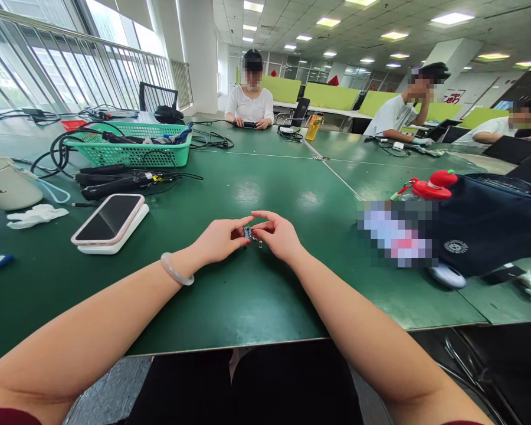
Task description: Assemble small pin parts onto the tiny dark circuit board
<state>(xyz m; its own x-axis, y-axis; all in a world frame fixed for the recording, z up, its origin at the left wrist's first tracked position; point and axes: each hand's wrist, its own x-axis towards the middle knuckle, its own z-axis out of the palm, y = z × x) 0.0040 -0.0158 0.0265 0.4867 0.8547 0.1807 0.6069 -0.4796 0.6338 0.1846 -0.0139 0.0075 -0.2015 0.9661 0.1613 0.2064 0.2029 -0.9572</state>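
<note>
Green bench [230,313], smooth, slight sheen. L hand [216,239] pinches small grey part [248,233] betw. thumb & fingers, over bench; R hand [281,236] pinches its R side w/ thumb & fingertip, prob. two-sided for steadiness. Tiny shiny bit [260,243] below R fingertips. Smooth pale bangle [177,270], L wrist. Phone [110,217], glossy black, pink rim, on white slab [119,247], likely aside to free working space. Beyond: mint perforated plastic basket [150,154], prob. corralling loose gear. Far: co-worker [250,101], white top.
</note>
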